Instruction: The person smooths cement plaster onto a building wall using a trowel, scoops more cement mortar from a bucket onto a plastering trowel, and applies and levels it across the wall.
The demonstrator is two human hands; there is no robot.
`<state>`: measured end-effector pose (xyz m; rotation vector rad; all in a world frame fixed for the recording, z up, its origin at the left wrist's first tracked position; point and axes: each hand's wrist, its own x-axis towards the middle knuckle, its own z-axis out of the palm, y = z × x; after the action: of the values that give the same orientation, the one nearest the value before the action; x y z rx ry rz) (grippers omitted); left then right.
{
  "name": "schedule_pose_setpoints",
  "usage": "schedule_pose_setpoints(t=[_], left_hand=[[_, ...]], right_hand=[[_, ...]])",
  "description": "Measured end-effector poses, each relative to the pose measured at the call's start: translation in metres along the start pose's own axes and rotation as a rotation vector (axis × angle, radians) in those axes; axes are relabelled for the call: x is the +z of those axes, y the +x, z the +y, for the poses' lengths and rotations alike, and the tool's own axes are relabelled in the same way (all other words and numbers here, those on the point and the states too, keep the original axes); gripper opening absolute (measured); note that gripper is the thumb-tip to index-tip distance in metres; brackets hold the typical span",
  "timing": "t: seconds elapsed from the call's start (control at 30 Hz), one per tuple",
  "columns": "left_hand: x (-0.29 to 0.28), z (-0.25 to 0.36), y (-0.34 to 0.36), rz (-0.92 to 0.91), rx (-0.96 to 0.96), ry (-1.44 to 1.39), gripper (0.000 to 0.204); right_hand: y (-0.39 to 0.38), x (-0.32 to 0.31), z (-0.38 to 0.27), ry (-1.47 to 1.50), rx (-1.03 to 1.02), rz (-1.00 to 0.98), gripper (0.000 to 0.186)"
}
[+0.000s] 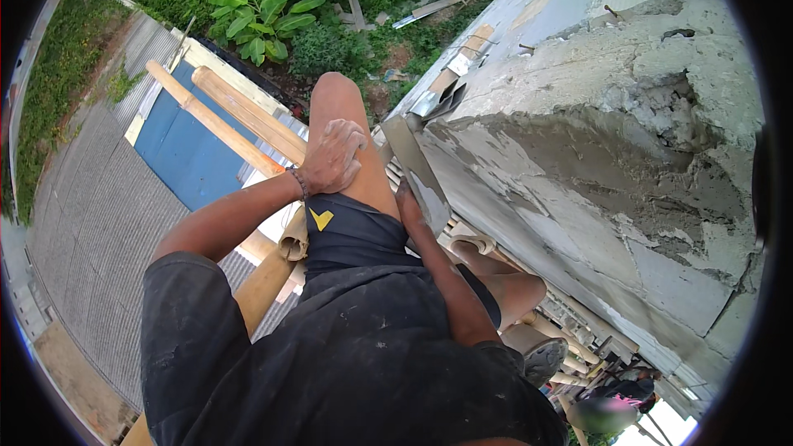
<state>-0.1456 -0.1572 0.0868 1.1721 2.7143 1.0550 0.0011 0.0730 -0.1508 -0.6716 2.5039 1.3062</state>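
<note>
My left hand (334,157), whitened with dry dust, rests on my bent thigh, its fingers bent over the skin and holding nothing. Between my legs and the wall, my right hand (405,201) grips a plastering trowel (417,169). The trowel's long flat metal blade is tilted and smeared with grey mortar; it hides most of the right fingers and the handle. Close on the right stands a rough concrete wall (611,239), with darker, damp-looking mortar (570,169) spread along its edge and around a broken hollow (661,116).
Bamboo poles (219,128) run beside and beneath me, high above ground. Corrugated roofing (107,223) and a blue panel (186,149) lie below left. Nails (611,13) stick out of the wall. Another person (619,400) is at lower right. Plants (264,16) grow beyond.
</note>
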Motion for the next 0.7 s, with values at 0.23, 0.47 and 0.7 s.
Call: schedule_pose_setpoints(t=[0.23,0.47,0.7], left_hand=[[0.001,0.000,-0.003,0.013,-0.001,-0.009,0.034],[0.001,0.003,0.001,0.021,0.013,-0.030,0.035],[0.001,0.000,0.000,0.006,0.046,0.012,0.036]], right_hand=[[-0.008,-0.038,0.036,0.632,0.100,-0.007,0.032],[-0.039,-0.046,0.079,1.553,0.560,0.016,0.042],[-0.039,0.013,0.077,1.458,0.694,0.163,0.040]])
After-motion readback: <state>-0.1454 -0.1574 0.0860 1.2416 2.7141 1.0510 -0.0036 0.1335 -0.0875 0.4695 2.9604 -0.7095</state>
